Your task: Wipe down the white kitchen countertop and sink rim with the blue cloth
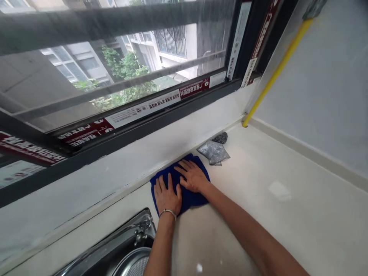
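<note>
A dark blue cloth (193,198) lies spread on the pale countertop (273,214), up against the raised edge below the window. My left hand (168,195), with a bracelet at the wrist, rests flat on the left part of the cloth, fingers apart. On the cloth's upper right part lies my right hand (193,176), palm down with its fingers spread. Neither hand grips the cloth. Just beyond the right hand, a silvery grey cloth (214,152) and a dark scouring pad (220,138) sit beside the raised edge.
A metal sink (97,251) with a round metal strainer or pan (135,264) is at the lower left, next to my left forearm. A yellow pipe (276,73) rises from the counter's back corner. The window frame (161,115) runs along the far side.
</note>
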Action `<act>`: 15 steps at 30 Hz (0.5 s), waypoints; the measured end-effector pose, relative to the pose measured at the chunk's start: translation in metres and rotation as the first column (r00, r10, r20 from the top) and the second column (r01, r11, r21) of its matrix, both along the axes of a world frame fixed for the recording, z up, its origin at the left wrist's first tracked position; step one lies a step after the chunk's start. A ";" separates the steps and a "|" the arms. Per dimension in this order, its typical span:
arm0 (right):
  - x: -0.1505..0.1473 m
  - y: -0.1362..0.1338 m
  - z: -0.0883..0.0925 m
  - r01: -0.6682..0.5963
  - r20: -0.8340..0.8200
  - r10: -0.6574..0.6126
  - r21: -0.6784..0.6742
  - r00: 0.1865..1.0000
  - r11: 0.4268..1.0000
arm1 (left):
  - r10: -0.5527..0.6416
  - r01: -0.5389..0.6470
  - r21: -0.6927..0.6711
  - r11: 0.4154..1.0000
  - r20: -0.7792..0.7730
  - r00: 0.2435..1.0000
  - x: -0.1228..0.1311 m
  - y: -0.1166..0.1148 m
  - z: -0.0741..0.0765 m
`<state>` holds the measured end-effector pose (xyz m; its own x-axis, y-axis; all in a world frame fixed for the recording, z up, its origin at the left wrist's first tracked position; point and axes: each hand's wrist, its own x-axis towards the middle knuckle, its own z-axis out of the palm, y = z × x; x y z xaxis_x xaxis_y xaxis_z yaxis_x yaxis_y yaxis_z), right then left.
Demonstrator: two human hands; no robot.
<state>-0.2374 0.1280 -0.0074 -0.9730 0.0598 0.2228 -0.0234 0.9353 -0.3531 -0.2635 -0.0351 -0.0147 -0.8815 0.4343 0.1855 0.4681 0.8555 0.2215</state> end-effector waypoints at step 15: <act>0.020 -0.022 -0.012 0.235 0.045 -0.242 0.128 0.969 0.964 | -0.105 0.095 0.084 0.992 0.123 0.987 0.013 -0.012 0.003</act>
